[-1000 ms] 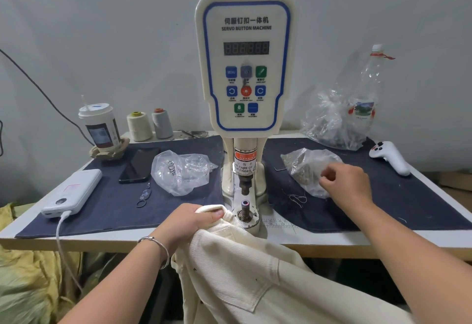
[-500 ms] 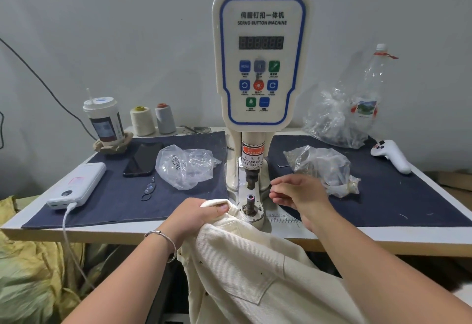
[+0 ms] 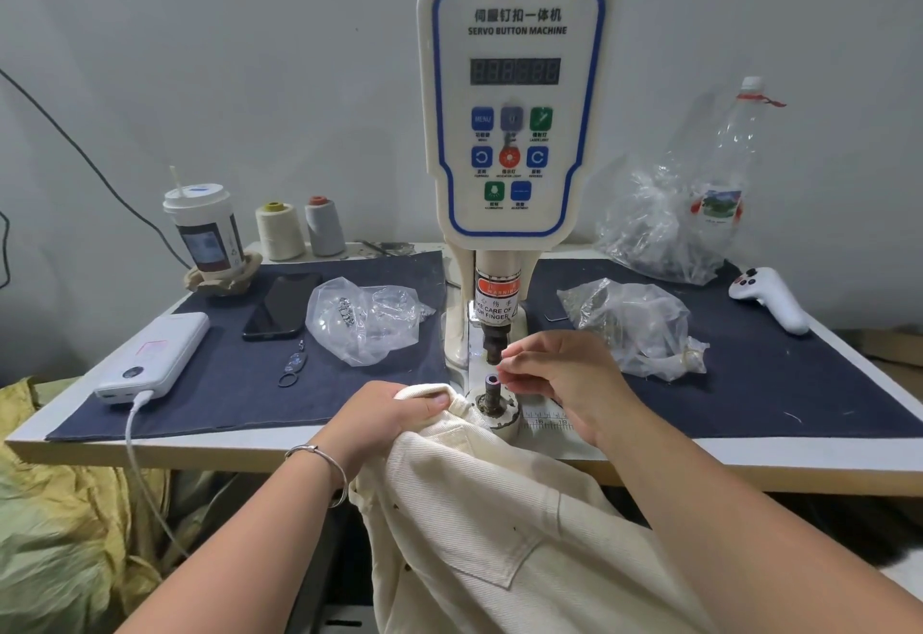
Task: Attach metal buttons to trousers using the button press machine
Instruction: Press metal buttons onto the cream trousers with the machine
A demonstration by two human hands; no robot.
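— While pinching at the die (image 3: 492, 380), right hand (image 3: 559, 373) sits just right of the press (image 3: 514, 99), fingertips (image 3: 504, 367) narrowed together, level with the die's purple-rimmed top. Presumably carrying a button; too small to tell.

— And the trousers (image 3: 499, 523)?

— Bunched at the die's left side, waistband edge gripped by left hand (image 3: 384, 413), fingers curled over a rolled fold, thumb flat on top. Draped off the table (image 3: 349, 448) toward the viewer.

— Which way for the next move?

— Straight left from the right fingertips, then down: die stands upright, long axis vertical, directly under the ram. Right hand nearer the die's mouth, almost touching; left hand close too, but busy with cloth.

— Materials?

— Cream twill, ribbed, soft and floppy, likely to slump unless held taut. Die: dark metal post on a round pale base, hard and small. Clear crinkly bag (image 3: 634, 329) right of the press, probably the button stock.
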